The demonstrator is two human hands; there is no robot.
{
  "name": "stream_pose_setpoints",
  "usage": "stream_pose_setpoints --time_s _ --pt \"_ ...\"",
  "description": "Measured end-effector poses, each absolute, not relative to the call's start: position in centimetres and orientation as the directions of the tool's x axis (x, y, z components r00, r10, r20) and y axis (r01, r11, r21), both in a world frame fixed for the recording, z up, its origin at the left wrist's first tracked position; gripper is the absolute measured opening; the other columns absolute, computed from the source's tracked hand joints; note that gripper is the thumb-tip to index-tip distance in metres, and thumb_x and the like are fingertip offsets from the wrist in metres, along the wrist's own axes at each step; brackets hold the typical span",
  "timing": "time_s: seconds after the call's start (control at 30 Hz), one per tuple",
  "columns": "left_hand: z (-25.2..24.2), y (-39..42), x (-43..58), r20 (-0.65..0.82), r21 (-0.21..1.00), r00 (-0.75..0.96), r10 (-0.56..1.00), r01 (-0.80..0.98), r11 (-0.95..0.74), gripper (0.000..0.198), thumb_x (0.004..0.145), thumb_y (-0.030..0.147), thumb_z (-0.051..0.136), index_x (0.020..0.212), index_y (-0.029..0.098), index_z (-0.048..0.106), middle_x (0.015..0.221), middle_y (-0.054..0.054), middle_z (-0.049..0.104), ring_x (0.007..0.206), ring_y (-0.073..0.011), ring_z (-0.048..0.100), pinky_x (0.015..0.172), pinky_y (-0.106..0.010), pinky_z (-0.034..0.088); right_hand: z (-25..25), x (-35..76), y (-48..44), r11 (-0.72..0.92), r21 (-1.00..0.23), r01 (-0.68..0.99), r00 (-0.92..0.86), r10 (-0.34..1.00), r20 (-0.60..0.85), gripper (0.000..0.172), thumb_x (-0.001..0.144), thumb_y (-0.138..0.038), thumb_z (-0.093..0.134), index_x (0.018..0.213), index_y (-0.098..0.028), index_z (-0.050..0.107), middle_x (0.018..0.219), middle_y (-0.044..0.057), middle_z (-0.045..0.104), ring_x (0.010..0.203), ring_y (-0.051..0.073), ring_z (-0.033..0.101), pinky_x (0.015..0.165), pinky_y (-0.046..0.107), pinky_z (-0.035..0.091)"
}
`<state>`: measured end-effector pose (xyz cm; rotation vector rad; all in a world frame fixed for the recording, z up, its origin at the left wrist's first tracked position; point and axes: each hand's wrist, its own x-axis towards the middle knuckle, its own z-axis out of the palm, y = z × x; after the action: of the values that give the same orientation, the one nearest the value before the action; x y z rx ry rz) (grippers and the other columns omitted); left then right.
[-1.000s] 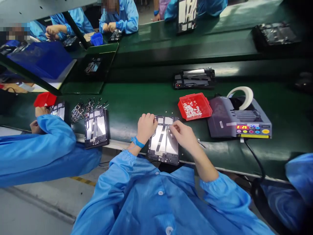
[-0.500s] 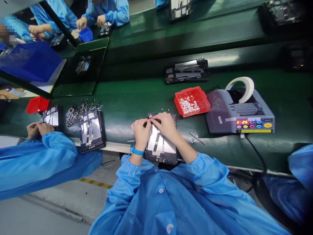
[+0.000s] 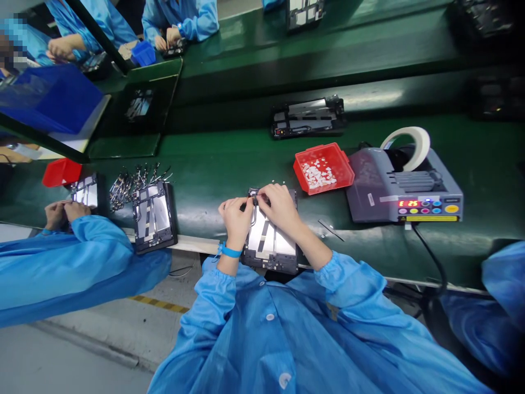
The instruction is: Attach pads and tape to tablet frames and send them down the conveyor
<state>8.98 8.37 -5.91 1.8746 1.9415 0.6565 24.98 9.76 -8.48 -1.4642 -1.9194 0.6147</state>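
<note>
A black-framed device with silver panels (image 3: pixel 266 241) lies in front of me at the table's edge. Over its top left part, my left hand (image 3: pixel 238 219) is closed, fingertips pinched on something I cannot make out. My right hand (image 3: pixel 279 207) rests over the upper middle, thumb and fingers pinched close beside the left fingertips; what they hold is hidden. A red tray (image 3: pixel 346 174) of small white pieces stands beyond my right hand. Several tiny white bits lie just past the device.
A grey tape dispenser (image 3: pixel 373 186) with a white tape roll stands at right. Another device (image 3: pixel 307 117) lies farther back. At left are a device (image 3: pixel 152 216), a pile of metal parts (image 3: pixel 121 191) and a co-worker's hands (image 3: pixel 68 213). A thin dark strip (image 3: pixel 331 230) lies right of my device.
My right fingertips have shifted slightly right, away from the left ones. The device at the back has moved a little left. Across the table, a person's hands have moved closer together.
</note>
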Motion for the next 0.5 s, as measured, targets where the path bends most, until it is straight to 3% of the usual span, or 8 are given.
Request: stream_pose_setpoints --time_s 0.2,0.5 --pt "-5.8 8.1 9.2 0.082 0.561 -0.053 0.995 0.828 -0.002 0.022 0.110 0.027 0.067 0.092 0.026 0.080 0.103 -0.001 0.086 0.114 -0.0234 0.074 0.118 -0.046 0.039 -9.0 24.8 9.8 0.336 -0.673 0.660 -0.247 0.942 0.228 0.024 0.114 -0.034 0.048 0.102 -0.025 0.066 0.105 0.013 0.075 0.103 0.033 0.063 0.097 0.048 0.045" --pt "-6.6 8.3 9.3 0.143 0.591 -0.029 0.989 0.804 -0.061 0.021 0.107 0.023 0.071 0.087 0.028 0.075 0.099 0.001 0.085 0.112 -0.0239 0.074 0.118 -0.047 0.038 -9.6 24.6 11.3 0.506 -0.510 0.695 -0.377 0.861 0.341 0.020 0.110 -0.021 0.046 0.094 -0.024 0.056 0.096 0.012 0.070 0.093 0.030 0.058 0.092 0.045 0.042"
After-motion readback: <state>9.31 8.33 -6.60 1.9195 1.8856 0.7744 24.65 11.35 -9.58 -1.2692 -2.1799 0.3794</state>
